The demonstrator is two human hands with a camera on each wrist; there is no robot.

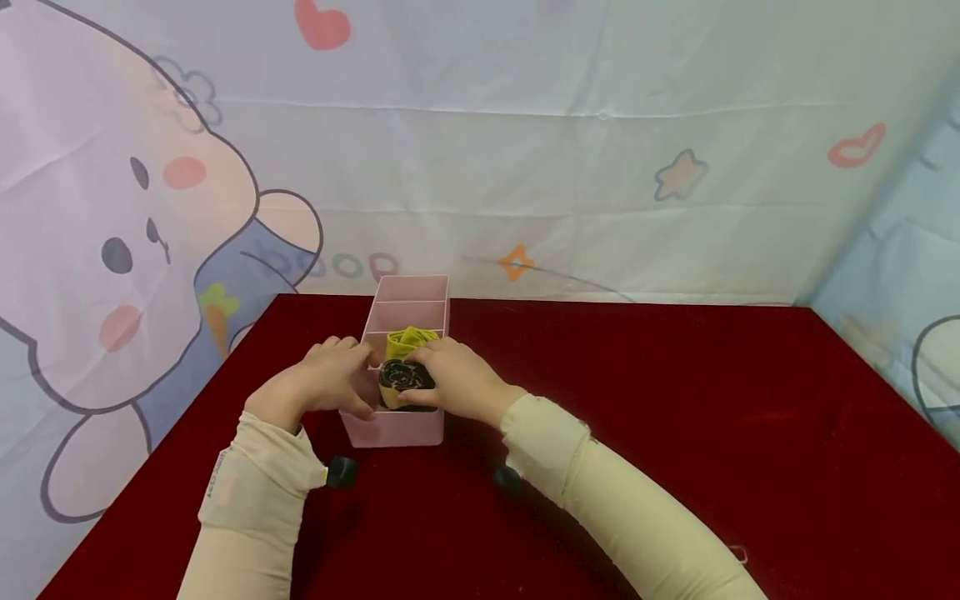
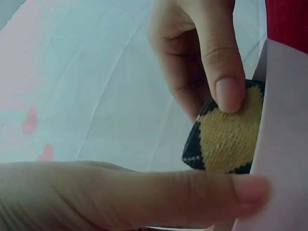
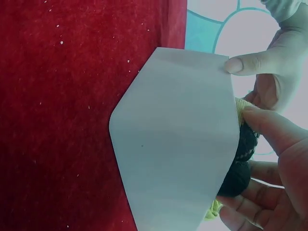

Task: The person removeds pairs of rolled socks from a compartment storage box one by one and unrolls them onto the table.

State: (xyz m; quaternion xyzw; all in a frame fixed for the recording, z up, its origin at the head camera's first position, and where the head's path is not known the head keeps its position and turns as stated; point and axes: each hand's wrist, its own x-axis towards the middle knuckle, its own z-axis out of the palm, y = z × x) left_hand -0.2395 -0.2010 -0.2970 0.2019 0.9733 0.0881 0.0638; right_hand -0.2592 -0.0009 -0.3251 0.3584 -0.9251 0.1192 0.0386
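A rolled-up black and tan knit sock (image 1: 405, 379) sits at the near compartment of a pink divided storage box (image 1: 397, 429), its top above the rim. My right hand (image 1: 465, 379) grips the roll from the right, with the thumb on its near side and the fingers on its far side. The left wrist view shows that thumb on the tan patch of the sock (image 2: 231, 137). At the box's near left corner, my left hand (image 1: 322, 383) holds the wall, with its thumb (image 3: 243, 66) on the rim. Just behind the sock, a yellow-green rolled cloth (image 1: 408, 340) fills another compartment.
Further compartments (image 1: 412, 289) lie at the far end of the box, toward the back edge of the table. Dark red cloth (image 1: 637, 433) covers the table. A printed curtain (image 1: 525, 167) hangs behind it.
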